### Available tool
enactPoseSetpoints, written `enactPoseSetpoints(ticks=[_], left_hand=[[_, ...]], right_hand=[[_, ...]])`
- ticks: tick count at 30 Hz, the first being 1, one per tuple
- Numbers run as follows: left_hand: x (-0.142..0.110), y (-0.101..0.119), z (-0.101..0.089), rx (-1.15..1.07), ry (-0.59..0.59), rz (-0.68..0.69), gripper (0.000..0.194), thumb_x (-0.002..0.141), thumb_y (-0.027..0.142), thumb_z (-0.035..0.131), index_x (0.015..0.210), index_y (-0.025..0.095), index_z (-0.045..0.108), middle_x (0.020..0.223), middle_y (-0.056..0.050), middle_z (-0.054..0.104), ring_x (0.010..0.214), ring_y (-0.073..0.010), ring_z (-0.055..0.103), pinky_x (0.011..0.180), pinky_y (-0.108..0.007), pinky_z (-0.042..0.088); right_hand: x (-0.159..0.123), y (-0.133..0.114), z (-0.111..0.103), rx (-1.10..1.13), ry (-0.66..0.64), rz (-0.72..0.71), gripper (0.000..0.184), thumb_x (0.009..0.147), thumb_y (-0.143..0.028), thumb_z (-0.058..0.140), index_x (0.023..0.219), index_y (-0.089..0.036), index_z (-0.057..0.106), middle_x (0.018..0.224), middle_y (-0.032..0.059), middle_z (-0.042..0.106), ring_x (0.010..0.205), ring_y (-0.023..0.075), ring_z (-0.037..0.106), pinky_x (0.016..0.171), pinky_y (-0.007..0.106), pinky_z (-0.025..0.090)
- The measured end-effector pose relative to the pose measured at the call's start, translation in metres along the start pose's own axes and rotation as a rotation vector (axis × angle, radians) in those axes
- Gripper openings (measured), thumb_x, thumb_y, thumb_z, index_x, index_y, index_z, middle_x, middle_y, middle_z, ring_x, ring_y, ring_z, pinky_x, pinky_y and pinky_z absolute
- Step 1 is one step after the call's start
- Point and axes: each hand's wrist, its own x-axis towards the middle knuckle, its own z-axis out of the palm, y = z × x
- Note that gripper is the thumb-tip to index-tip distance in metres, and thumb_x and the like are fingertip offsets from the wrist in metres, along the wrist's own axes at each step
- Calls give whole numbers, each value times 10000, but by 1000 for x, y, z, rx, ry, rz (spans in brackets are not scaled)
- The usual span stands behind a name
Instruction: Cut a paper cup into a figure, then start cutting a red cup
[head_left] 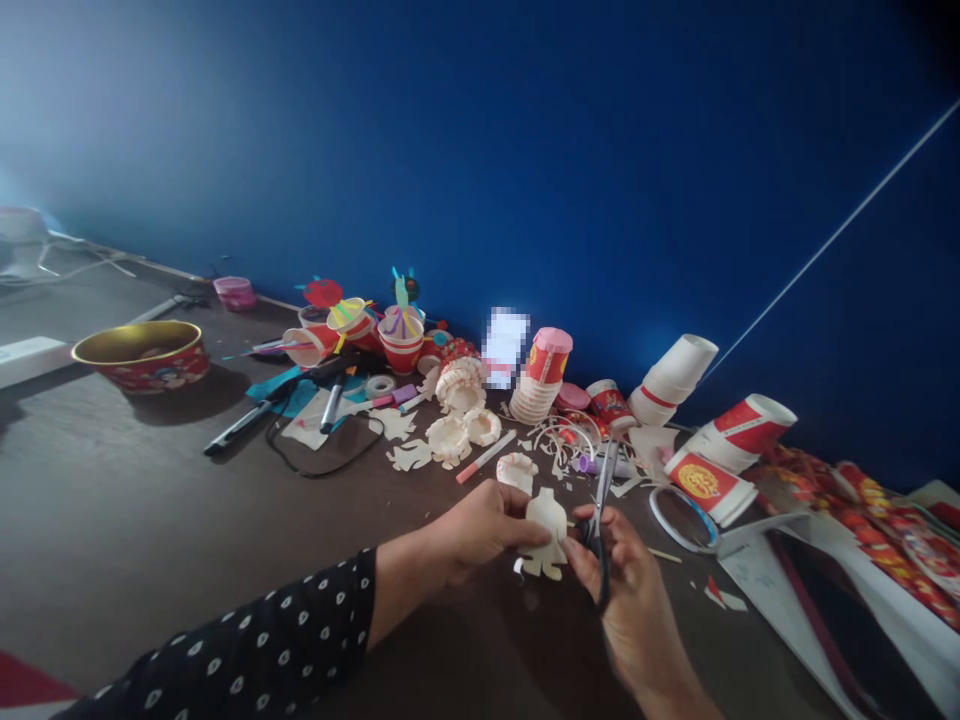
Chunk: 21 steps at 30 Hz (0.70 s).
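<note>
Your right hand (630, 600) hides most of the grip of the black-handled steel scissors (600, 560). Your left hand (480, 530) covers one edge of the cream paper cutout (546, 530). Black dotted sleeve (247, 640) and your right forearm (652, 680) run off the bottom edge. Red-and-gold patterned wrapping (885, 540) cut off at right. White rectangular paper slip (505, 347), beside the stacked red-and-white paper cups (547, 370), is blurred, unreadable.
</note>
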Motion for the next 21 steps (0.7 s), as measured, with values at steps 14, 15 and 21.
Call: enactPoseSetpoints(ticks=[14, 15, 21], left_hand=[[1, -8, 2, 37, 59, -5, 215, 521, 206, 683, 699, 94, 641, 605, -18, 601, 551, -116, 532, 547, -232, 397], [2, -9, 2, 50, 77, -4, 222, 523, 215, 686, 704, 96, 640, 607, -16, 602, 556, -118, 535, 546, -232, 398], [2, -10, 1, 94, 71, 2, 223, 534, 231, 689, 709, 101, 642, 619, -16, 610, 563, -118, 542, 543, -227, 399]], right_hand=[[2, 11, -4, -70, 166, -5, 291, 722, -331, 658, 957, -221, 526, 674, -26, 596, 601, 146, 565, 586, 259, 456], [2, 11, -5, -71, 168, 0, 292, 717, -332, 662, 952, -221, 529, 672, -25, 601, 601, 151, 570, 586, 263, 459], [1, 9, -4, -23, 123, 0, 281, 711, -315, 672, 940, -242, 527, 706, -32, 626, 629, 138, 593, 607, 235, 474]])
